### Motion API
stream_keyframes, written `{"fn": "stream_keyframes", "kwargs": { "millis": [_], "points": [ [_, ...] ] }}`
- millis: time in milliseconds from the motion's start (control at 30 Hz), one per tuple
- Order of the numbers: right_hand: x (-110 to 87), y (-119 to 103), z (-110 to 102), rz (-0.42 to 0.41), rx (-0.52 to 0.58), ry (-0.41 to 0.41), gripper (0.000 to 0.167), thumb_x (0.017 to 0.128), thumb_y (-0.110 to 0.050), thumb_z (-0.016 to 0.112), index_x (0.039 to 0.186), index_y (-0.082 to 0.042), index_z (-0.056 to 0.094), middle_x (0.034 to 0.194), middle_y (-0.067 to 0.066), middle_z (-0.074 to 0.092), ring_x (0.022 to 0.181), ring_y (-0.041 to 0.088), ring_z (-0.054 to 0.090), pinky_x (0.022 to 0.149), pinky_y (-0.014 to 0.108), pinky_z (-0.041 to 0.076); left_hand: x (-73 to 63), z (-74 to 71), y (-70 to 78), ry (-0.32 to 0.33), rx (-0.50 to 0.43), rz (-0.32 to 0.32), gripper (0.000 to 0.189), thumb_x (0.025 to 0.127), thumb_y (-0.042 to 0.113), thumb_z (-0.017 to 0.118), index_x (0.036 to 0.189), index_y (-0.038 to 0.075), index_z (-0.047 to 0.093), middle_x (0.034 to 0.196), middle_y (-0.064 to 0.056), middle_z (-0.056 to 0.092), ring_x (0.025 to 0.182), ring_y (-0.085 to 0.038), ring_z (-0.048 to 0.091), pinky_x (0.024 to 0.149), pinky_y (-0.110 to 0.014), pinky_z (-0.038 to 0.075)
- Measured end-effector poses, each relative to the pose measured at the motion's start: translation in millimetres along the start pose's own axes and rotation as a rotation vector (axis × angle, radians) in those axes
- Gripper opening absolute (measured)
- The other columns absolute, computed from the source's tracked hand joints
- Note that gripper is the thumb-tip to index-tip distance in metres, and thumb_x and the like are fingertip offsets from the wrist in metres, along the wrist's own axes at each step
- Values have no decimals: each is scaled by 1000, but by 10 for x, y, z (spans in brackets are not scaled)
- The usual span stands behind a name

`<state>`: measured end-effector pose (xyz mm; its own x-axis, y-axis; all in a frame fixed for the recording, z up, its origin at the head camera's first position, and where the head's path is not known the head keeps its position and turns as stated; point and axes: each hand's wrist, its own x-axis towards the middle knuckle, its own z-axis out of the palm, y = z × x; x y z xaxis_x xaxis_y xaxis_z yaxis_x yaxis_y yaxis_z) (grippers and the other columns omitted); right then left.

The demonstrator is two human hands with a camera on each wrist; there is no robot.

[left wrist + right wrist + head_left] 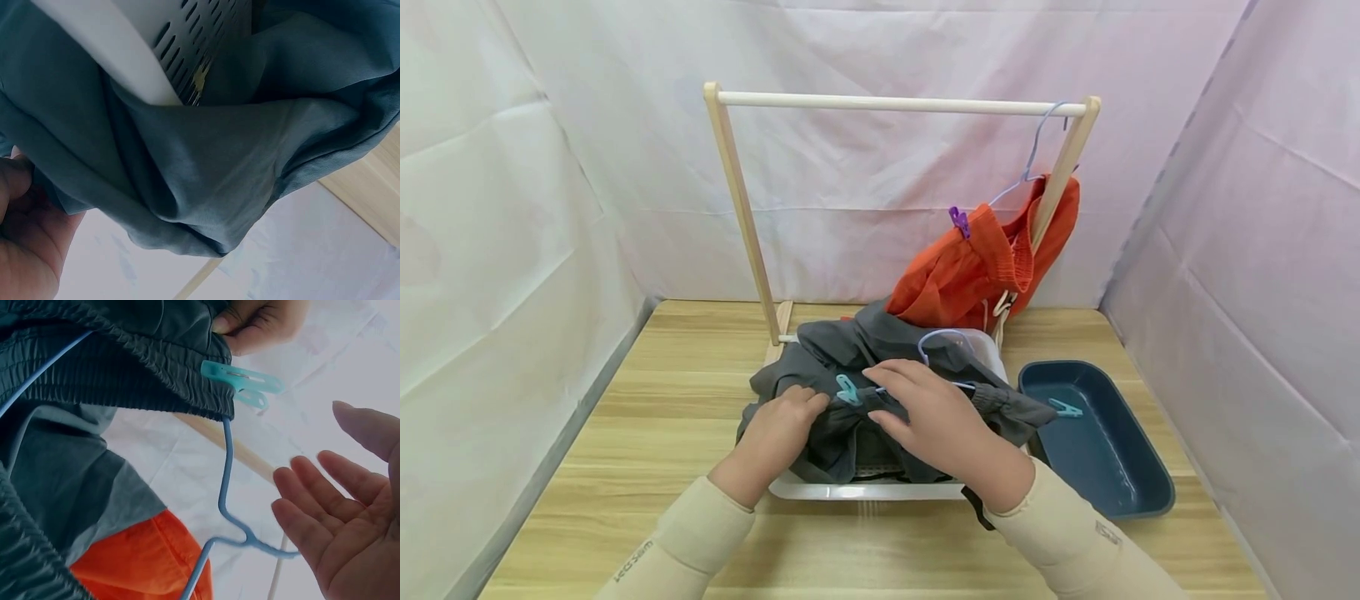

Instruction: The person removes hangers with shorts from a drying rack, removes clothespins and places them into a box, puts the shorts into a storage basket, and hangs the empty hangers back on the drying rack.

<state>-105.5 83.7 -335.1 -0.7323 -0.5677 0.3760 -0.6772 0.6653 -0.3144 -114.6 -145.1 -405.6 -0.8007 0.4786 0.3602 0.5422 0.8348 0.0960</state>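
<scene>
Dark grey pants (850, 346) with a gathered elastic waistband (156, 369) lie heaped over a white basket (872, 492). A blue wire hanger (226, 469) runs inside the waistband, its hook sticking up beyond my right hand. One teal clothespin (847, 390) clips the waistband's left end, and another teal clothespin (1065, 408) is at the right end. My left hand (778, 429) pinches the cloth beside the left clothespin. Above the waistband is my right hand (936, 417), fingers spread and palm bare in the right wrist view, apart from the hanger there.
Behind the basket stands a wooden rack with a white rail (880, 102). Orange shorts (955, 275) hang at its right end on a blue hanger with a purple clothespin (959, 222). A dark blue tub (1138, 458) sits right of the basket. Fabric walls enclose the table (647, 433).
</scene>
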Motion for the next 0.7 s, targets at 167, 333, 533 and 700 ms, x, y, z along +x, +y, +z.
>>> {"fn": "stream_keyframes", "kwargs": {
  "millis": [167,333,533,700],
  "points": [
    [92,-66,44,89,16,-98,47,86,-26,74,130,-14,60,127,5,59,118,21,56,94,41,50,-1,-8,2,-20,3,-9,21,81,-9,67,95,8,67,83,-5,63,79,-18,59,62,-32,56],
    [177,-97,97,140,25,-164,48,88,-30,71,131,-13,59,130,5,58,121,22,54,97,44,48,-8,3,3,-4,19,1,21,81,-9,67,93,8,66,81,-4,62,78,-18,59,60,-31,55],
    [268,-98,159,133,11,-183,49,88,-30,71,132,-12,58,130,5,58,121,21,54,97,41,48,-11,27,-8,11,25,6,21,80,-8,67,94,8,67,82,-4,63,80,-19,60,60,-32,55],
    [328,-93,214,123,-3,-196,49,88,-30,71,132,-11,58,129,5,59,120,20,54,96,38,48,-10,31,-10,22,34,10,21,80,-8,68,93,8,67,82,-3,62,79,-19,60,58,-30,54]
  ]
}}
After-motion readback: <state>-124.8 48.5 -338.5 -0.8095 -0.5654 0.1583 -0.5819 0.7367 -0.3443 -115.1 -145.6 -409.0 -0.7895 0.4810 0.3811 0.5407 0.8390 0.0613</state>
